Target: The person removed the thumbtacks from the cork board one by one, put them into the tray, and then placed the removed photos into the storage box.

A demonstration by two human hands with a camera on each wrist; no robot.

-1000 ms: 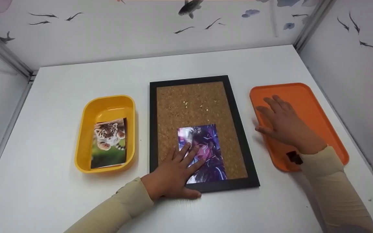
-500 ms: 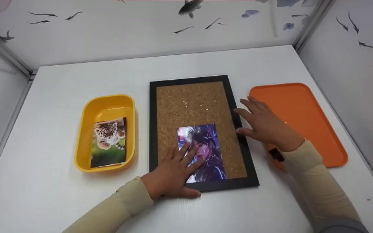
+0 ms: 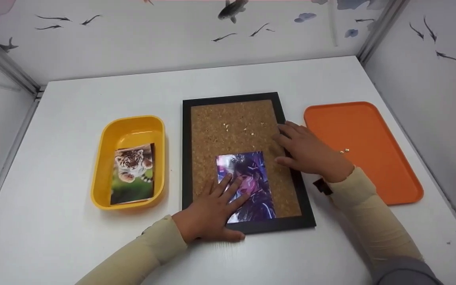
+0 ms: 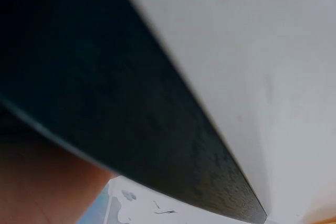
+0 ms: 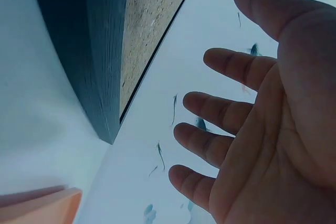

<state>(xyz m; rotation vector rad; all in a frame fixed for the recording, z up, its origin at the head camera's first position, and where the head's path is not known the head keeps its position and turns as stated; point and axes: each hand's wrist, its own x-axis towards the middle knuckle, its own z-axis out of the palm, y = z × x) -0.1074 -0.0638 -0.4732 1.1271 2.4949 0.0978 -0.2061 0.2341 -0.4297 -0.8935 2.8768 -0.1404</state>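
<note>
A cork board (image 3: pixel 232 118) with a black frame lies on the white table. On its lower part is a glossy picture card (image 3: pixel 257 198) showing a purple and blue portrait. My left hand (image 3: pixel 214 208) rests on the card's left side with fingers spread, its thumb over the frame's front edge. My right hand (image 3: pixel 307 150) hovers over the board's right edge. In the right wrist view this hand (image 5: pixel 262 119) holds nothing, its fingers apart and nearly straight. Several small shiny bits (image 3: pixel 226 126) dot the upper cork; whether they are pins I cannot tell.
At the left stands a yellow tub (image 3: pixel 98 178) with a tiger picture (image 3: pixel 133 174) on top of other cards. An orange tray (image 3: pixel 370 130) at the right carries small shiny bits (image 3: pixel 346 150). Patterned white walls (image 3: pixel 152 51) enclose the table's back and sides.
My right hand has moved left from over the orange tray to the cork board's right edge, uncovering small shiny bits on the tray. The left hand and the card have stayed put.
</note>
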